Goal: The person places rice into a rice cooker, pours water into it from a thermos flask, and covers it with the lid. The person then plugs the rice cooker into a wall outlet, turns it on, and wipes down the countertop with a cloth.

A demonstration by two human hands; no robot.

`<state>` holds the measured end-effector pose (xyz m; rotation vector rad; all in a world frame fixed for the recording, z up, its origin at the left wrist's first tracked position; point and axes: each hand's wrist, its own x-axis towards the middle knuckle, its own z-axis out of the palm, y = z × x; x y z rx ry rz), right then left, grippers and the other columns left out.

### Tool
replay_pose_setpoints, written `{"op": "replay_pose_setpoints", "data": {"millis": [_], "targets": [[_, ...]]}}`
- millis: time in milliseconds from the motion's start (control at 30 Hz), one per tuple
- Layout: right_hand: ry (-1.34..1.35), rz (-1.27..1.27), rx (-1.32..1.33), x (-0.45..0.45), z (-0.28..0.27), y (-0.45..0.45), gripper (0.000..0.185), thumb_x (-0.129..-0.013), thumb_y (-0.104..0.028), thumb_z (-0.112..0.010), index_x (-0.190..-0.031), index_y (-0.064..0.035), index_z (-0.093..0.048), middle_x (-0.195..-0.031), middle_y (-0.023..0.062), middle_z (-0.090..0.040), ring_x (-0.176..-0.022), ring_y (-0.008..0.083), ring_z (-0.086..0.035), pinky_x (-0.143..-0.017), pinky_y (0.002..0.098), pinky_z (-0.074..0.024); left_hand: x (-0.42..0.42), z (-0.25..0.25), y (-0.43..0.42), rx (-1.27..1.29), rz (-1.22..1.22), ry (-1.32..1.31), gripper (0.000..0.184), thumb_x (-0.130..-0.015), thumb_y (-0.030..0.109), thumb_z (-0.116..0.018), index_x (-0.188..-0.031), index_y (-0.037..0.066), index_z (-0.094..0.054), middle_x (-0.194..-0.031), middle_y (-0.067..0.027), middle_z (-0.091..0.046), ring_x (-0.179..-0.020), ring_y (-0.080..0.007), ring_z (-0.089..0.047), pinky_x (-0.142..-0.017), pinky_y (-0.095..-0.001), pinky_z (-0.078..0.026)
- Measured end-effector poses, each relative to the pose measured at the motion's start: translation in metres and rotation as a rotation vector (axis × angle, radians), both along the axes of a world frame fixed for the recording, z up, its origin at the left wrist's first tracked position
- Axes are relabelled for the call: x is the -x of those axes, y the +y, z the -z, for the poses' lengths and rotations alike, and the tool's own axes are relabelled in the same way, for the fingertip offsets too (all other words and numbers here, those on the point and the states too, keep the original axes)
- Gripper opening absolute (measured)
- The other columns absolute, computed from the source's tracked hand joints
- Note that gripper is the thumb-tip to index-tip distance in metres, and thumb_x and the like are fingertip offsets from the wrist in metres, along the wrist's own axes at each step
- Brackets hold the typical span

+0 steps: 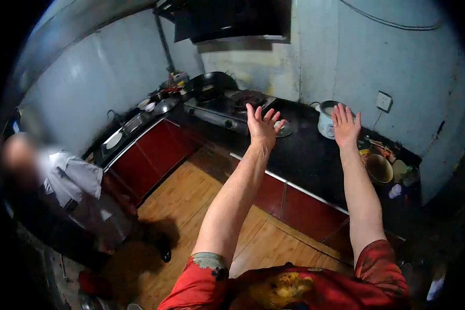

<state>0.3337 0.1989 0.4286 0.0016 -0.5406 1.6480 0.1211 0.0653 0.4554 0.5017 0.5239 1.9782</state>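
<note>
Both my arms reach forward over a black countertop. My left hand is raised with its fingers spread and nothing in it. Just behind it a small plate lies on the counter, partly hidden by the hand. My right hand is also up, palm showing and fingers apart, holding nothing. It overlaps the white rice cooker in view; whether it touches the cooker I cannot tell.
A gas stove with a black wok stands at the back. Left is a sink. A bowl and bottles sit at the counter's right end. A person in a light shirt stands at left. Red cabinets front the counter.
</note>
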Motion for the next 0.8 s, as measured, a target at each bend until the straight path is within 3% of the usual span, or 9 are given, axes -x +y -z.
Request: {"op": "replay_pose_setpoints", "data": {"millis": [100, 167, 233, 333, 400, 533, 667, 800], "targets": [[0.042, 0.138, 0.035, -0.07, 0.0, 0.017, 0.071, -0.09, -0.048, -0.038, -0.139, -0.0017, -0.014, -0.139, 0.0195, -0.027, -0.126, 0.0313, -0.033, -0.104, 0.0415, -0.0303, -0.058, -0.01, 0.049, -0.037, 0.152, -0.019, 0.095, -0.078, 0.069, -0.04, -0.141, 0.009, -0.005, -0.137, -0.0237, -0.025, -0.124, -0.0385, -0.032, -0.094, -0.053, -0.035], [0.053, 0.16, -0.028, -0.091, 0.013, 0.048, 0.072, -0.09, -0.048, -0.038, -0.139, -0.0015, -0.014, -0.141, 0.0191, -0.025, -0.129, 0.03, -0.029, -0.105, 0.0404, -0.0272, -0.077, -0.02, 0.07, -0.039, 0.234, -0.049, 0.091, -0.079, 0.069, -0.039, -0.14, 0.006, -0.012, -0.134, -0.0231, -0.028, -0.12, -0.0382, -0.036, -0.091, -0.0525, -0.037], [0.033, 0.195, -0.01, -0.106, 0.009, 0.064, 0.076, -0.089, -0.051, -0.038, -0.139, -0.0012, -0.011, -0.141, 0.0191, -0.024, -0.13, 0.0281, -0.027, -0.107, 0.0388, -0.0252, -0.076, -0.002, 0.116, -0.053, 0.357, -0.105, 0.089, -0.078, 0.07, -0.039, -0.14, 0.011, -0.015, -0.135, -0.021, -0.03, -0.12, -0.0359, -0.037, -0.092, -0.051, -0.037], [0.016, 0.24, -0.002, -0.085, -0.03, 0.062, 0.074, -0.09, -0.049, -0.038, -0.139, -0.0011, -0.01, -0.14, 0.0192, -0.027, -0.129, 0.0283, -0.028, -0.106, 0.0379, -0.0277, -0.088, -0.031, 0.113, -0.04, 0.292, -0.099, 0.087, -0.078, 0.07, -0.038, -0.141, 0.015, -0.013, -0.138, -0.0194, -0.027, -0.122, -0.0352, -0.036, -0.094, -0.049, -0.036], [0.035, 0.124, -0.019, -0.038, -0.026, 0.123, 0.071, -0.091, -0.045, -0.039, -0.139, -0.0011, -0.01, -0.139, 0.0201, -0.028, -0.127, 0.0292, -0.032, -0.104, 0.0379, -0.0309, -0.049, -0.024, 0.163, -0.065, 0.268, -0.095, 0.089, -0.078, 0.071, -0.038, -0.142, 0.015, -0.01, -0.139, -0.0193, -0.025, -0.123, -0.0348, -0.035, -0.094, -0.0465, -0.037], [0.066, -0.077, -0.029, 0.094, -0.058, 0.151, 0.07, -0.091, -0.043, -0.041, -0.138, -0.0001, -0.012, -0.137, 0.0217, -0.03, -0.123, 0.031, -0.037, -0.102, 0.0404, -0.0337, 0.054, -0.039, 0.179, -0.117, 0.075, -0.1, 0.094, -0.076, 0.072, -0.039, -0.142, 0.014, -0.007, -0.141, -0.0196, -0.023, -0.126, -0.0345, -0.032, -0.095, -0.0473, -0.036], [0.13, -0.409, -0.168, 0.26, -0.052, 0.16, 0.069, -0.091, -0.042, -0.04, -0.138, 0.0, -0.01, -0.138, 0.0223, -0.029, -0.125, 0.0318, -0.035, -0.102, 0.041, -0.034, 0.185, -0.03, 0.167, -0.168, -0.129, -0.122, 0.1, -0.072, 0.076, -0.042, -0.143, 0.015, -0.006, -0.142, -0.0182, -0.022, -0.127, -0.0345, -0.03, -0.098, -0.0498, -0.031], [0.088, -0.677, -0.059, 0.432, -0.064, 0.096, 0.067, -0.091, -0.042, -0.039, -0.136, 0.0003, -0.014, -0.138, 0.0215, -0.028, -0.127, 0.0321, -0.033, -0.104, 0.0415, -0.0324, 0.323, -0.03, 0.118, -0.179, -0.401, -0.142, 0.1, -0.07, 0.077, -0.041, -0.143, 0.018, -0.006, -0.142, -0.0158, -0.025, -0.126, -0.0321, -0.033, -0.099, -0.0505, -0.029]]}}
